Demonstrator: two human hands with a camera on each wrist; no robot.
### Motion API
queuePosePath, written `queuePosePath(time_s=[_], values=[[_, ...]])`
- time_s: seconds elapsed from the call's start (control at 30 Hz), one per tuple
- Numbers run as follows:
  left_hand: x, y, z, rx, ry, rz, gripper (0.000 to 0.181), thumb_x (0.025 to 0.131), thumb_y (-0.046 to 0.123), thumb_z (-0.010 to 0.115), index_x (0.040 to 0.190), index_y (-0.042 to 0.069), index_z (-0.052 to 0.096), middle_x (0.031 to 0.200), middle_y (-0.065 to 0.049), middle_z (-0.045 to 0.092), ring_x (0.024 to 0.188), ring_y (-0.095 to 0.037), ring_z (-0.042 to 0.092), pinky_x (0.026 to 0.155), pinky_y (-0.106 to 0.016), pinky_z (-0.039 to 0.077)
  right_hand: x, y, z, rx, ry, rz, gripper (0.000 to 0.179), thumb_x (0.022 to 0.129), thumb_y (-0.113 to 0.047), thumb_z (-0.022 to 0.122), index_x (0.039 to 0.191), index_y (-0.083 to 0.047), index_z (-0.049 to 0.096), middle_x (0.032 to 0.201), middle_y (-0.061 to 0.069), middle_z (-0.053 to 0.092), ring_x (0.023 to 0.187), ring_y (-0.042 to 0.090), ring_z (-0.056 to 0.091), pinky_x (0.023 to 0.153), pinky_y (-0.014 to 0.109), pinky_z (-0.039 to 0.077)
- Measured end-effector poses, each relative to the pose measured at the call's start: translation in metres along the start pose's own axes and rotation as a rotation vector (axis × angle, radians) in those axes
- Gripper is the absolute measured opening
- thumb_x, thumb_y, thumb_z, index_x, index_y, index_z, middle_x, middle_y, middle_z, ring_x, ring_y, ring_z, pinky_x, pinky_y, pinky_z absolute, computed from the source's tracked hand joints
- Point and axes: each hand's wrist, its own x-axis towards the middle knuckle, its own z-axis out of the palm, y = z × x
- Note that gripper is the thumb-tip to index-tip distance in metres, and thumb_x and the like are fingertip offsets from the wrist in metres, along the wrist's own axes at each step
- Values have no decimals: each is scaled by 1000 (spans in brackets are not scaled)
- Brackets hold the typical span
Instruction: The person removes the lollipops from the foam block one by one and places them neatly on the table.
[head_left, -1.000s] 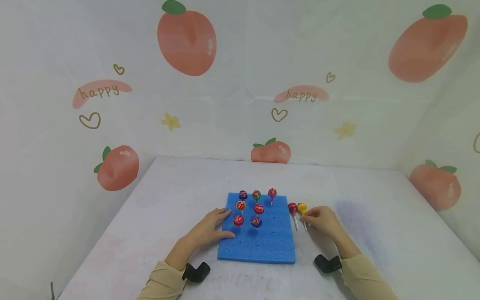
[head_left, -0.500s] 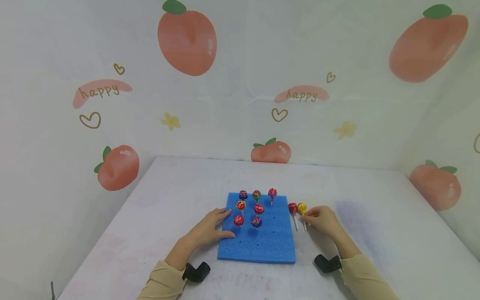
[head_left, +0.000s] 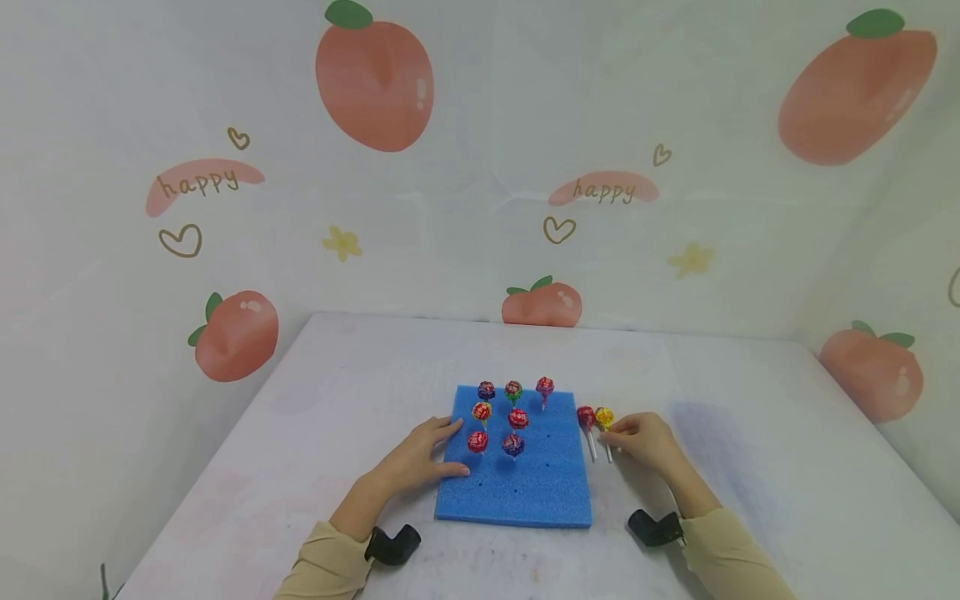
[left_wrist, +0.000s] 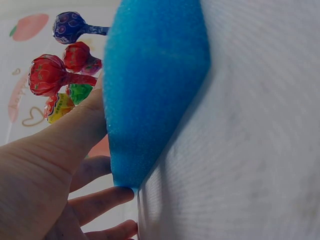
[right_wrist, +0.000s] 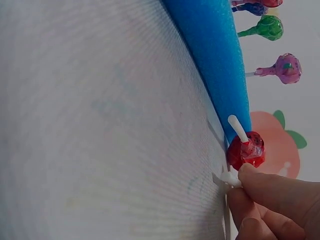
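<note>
A blue foam board lies on the table with several wrapped lollipops standing upright in it, among them a pink one at the back right. My left hand rests on the board's left edge, thumb on top and fingers spread, as the left wrist view also shows. To the right of the board, my right hand pinches the stick of a yellow lollipop lying on the table. Beside it lies a red lollipop. In the right wrist view, a white stick end shows at my thumb and finger.
Small holes dot the board's front and right parts. A white-covered table surrounds it, with a fruit-printed curtain behind. Black wrist mounts sit on both forearms.
</note>
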Motion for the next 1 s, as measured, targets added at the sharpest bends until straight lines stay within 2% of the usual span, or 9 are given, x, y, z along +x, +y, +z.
queuePosePath(time_s=[0.6,1.0], values=[[0,0,0,-2,7,10,78,78,42,72,140,6,42,147,-20,38,138,-42,29,110,-57,30,-1,-2,-2,8,-16,30,28,80,-21,72,89,5,68,74,8,67,67,15,52,56,23,43],[-1,2,0,2,3,-6,77,79,42,72,141,7,42,147,-19,37,139,-41,28,110,-57,29,-2,1,-4,22,4,-24,28,82,-21,70,90,6,69,74,8,67,64,13,51,55,24,43]])
